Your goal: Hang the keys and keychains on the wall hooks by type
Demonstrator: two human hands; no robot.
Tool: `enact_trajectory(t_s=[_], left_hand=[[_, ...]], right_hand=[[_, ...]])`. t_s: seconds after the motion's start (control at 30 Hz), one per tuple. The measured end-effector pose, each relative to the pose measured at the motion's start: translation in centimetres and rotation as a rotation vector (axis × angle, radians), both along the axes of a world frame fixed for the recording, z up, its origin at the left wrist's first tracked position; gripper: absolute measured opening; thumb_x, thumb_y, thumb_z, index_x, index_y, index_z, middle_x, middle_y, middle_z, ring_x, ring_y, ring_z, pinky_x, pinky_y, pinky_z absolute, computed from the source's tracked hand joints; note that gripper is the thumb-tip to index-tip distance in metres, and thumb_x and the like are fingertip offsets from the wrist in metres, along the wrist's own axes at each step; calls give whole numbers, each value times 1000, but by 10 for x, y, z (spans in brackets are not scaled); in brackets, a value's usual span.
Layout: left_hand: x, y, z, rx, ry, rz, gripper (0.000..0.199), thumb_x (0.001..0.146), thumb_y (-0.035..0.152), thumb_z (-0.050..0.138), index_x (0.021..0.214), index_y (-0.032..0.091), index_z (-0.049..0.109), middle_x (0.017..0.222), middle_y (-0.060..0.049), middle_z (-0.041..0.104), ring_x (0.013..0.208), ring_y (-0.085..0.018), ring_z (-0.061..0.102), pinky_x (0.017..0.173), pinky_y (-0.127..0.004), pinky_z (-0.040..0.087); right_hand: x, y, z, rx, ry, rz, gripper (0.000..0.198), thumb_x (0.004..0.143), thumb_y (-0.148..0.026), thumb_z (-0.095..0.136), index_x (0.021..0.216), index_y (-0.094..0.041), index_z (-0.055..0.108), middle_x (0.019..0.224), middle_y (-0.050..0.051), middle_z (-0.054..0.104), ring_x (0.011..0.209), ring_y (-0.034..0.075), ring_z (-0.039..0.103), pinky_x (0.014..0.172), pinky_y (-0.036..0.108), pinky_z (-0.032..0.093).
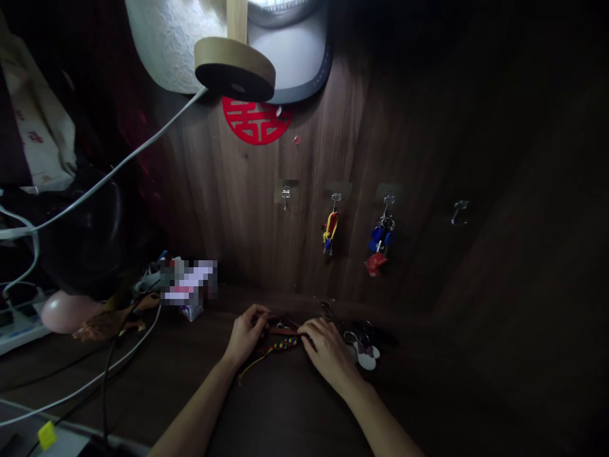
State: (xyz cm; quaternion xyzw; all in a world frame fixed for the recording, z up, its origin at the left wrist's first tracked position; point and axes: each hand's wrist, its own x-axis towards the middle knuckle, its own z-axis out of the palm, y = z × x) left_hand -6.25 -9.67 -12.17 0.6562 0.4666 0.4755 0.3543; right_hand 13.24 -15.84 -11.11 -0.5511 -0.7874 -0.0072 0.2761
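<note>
In the head view, a narrow reddish-brown strap [284,331] stretches between my two hands, low over the dark surface. My left hand [247,331] is closed, thumb and fingers pinching the strap's left end. At its other end, the bent fingers of my right hand [329,352] are closed on it. Just below lies a braided cord [285,344] with blue, yellow, green and red in it and a thin yellow tail towards the left. Small metal parts behind the strap are too dark to make out. Beside my right hand is a white mouse-head-shaped key tag [366,357].
On the wooden back panel, a yellow-and-red cord keyring [330,230] and a bunch of blue and red keys [380,241] hang from hooks. A bare hook [286,198] is to their left. A lamp [235,70] hangs overhead. A blurred box [190,285] and cables stand left.
</note>
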Motion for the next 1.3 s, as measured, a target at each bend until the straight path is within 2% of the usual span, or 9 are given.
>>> enact_trajectory(t_s=[0.17,0.4,0.6,0.7,0.8,0.97,1.1,1.2,1.3], left_hand=[[0,-2,2,20,10,11,25,77,41,51,83,19,61,56,4,58,48,-12,54,48,-21,40],[-3,2,-1,102,31,142,21,80,35,47,88,20,59,70,1,66,61,-16,63,59,-25,47],[-3,2,-7,224,391,94,29,77,14,45,100,20,61,100,-5,67,96,-21,59,86,-33,43],[-1,-3,-5,214,641,113,28,75,13,49,98,21,62,101,-6,66,99,-23,56,86,-36,40],[0,-6,-2,216,758,152,18,81,17,46,88,21,62,96,-6,66,94,-23,56,81,-34,40],[-1,-4,-1,192,746,165,25,90,21,34,84,20,58,81,-6,67,79,-21,62,71,-29,40],[-3,-5,-2,143,625,163,24,91,22,30,89,23,55,76,-3,66,70,-20,64,62,-26,39],[-3,-8,-1,166,504,142,23,91,26,30,88,24,53,73,-2,63,72,-19,64,63,-25,40],[0,-14,3,239,428,56,23,91,31,32,86,25,54,75,-2,64,73,-18,63,65,-24,42]], right_hand=[[-15,-2,-3,-34,-59,84,28,82,-13,54,105,-27,60,100,2,63,97,22,53,85,38,40],[-14,-5,-4,-94,-69,149,24,80,-13,56,99,-26,62,96,1,63,96,20,53,87,36,40],[-13,-10,3,-130,-71,204,23,78,-16,57,98,-27,62,98,0,62,96,19,53,87,35,38],[-13,-9,3,-148,-67,199,22,77,-17,58,97,-27,62,98,0,62,97,19,53,88,35,37],[-12,-10,4,-161,-49,204,19,77,-18,59,94,-26,62,97,0,62,97,19,53,90,35,36],[-12,-11,9,-124,8,238,6,81,-21,58,84,-24,61,89,-1,63,91,17,56,86,33,38],[-11,-4,6,-10,85,184,13,84,-16,51,75,-22,59,80,0,62,82,17,56,78,30,42],[-8,3,1,64,183,101,13,85,-15,48,79,-23,57,79,1,61,79,18,57,74,30,45],[-7,6,-3,83,262,61,18,83,-16,49,97,-23,57,93,4,64,90,20,58,79,33,47]])
